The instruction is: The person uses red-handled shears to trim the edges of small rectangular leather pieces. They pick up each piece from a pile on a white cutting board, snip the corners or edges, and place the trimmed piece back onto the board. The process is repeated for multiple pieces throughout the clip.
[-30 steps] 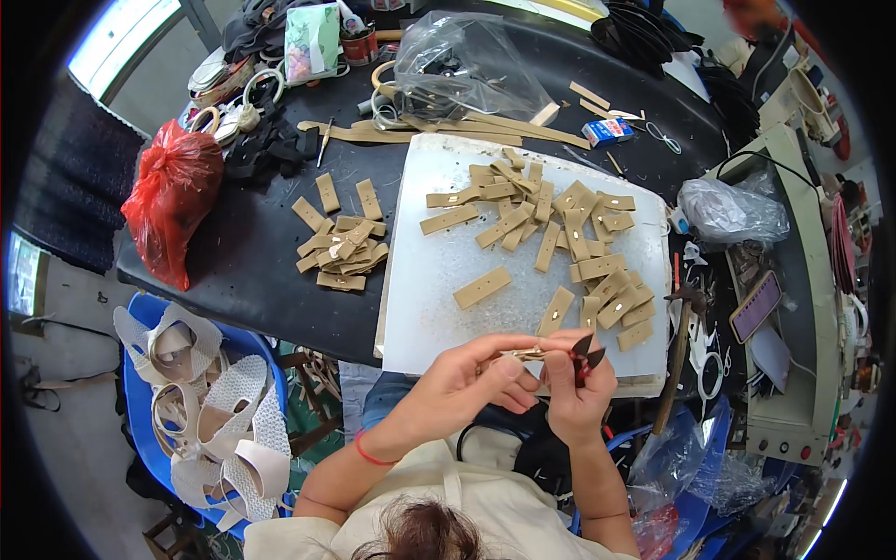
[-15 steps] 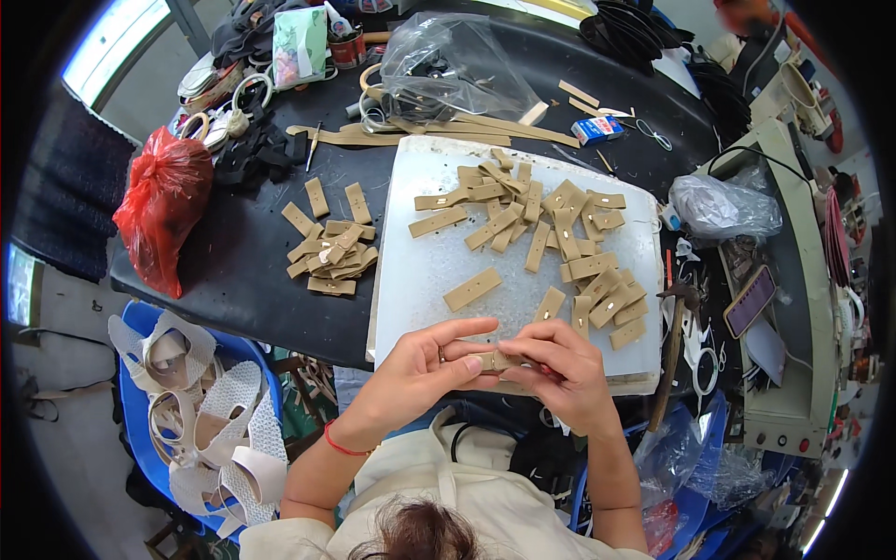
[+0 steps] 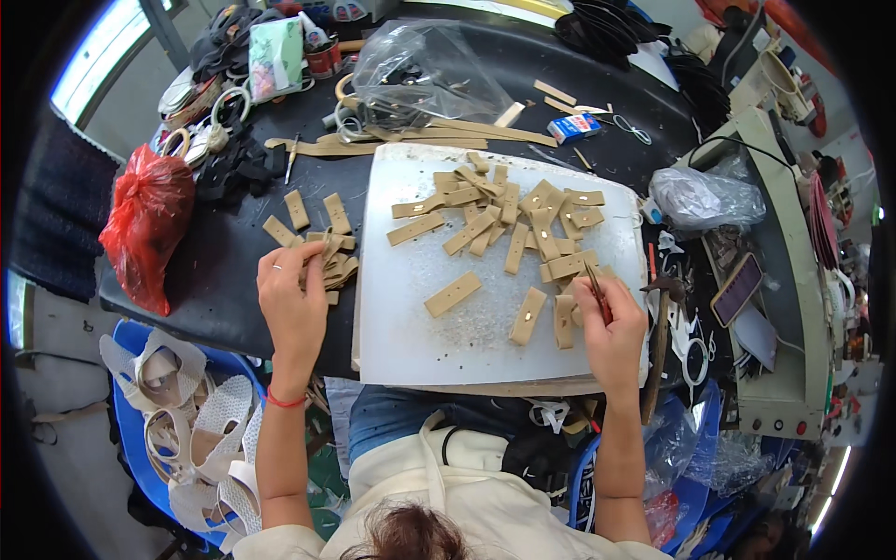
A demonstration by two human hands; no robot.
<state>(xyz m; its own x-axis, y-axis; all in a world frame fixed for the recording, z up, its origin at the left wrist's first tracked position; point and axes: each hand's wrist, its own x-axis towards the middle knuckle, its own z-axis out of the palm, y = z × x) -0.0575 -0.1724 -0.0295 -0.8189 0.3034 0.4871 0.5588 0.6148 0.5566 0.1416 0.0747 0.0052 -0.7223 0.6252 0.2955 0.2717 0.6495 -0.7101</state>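
My left hand [image 3: 294, 285] is at the pile of short tan strap pieces [image 3: 342, 271] left of the white board, thumb and fingertips closed on one piece at the top. My right hand [image 3: 611, 327] hovers over the board's right part, closed round a small tool [image 3: 596, 283] with pointed metal tips and a red part; its exact kind is unclear. Beneath and beside that hand lie several strap pieces [image 3: 564, 322] with small metal bits on them. One piece [image 3: 453, 295] rests alone near the middle, and a larger heap [image 3: 485, 201] covers the board's far half.
The white board [image 3: 401, 345] lies on a black table. Beyond it are long tan strips [image 3: 327, 146], a clear plastic bag [image 3: 411, 70] and a small blue box [image 3: 574, 128]. A red bag [image 3: 147, 224] sits left; a hammer [image 3: 660, 327] lies right. A blue tub [image 3: 131, 411] holds white straps.
My hands have parted from over the board's near edge. The left has reached to the left pile; the right has moved right with the tool. Another strap piece now lies near the right hand.
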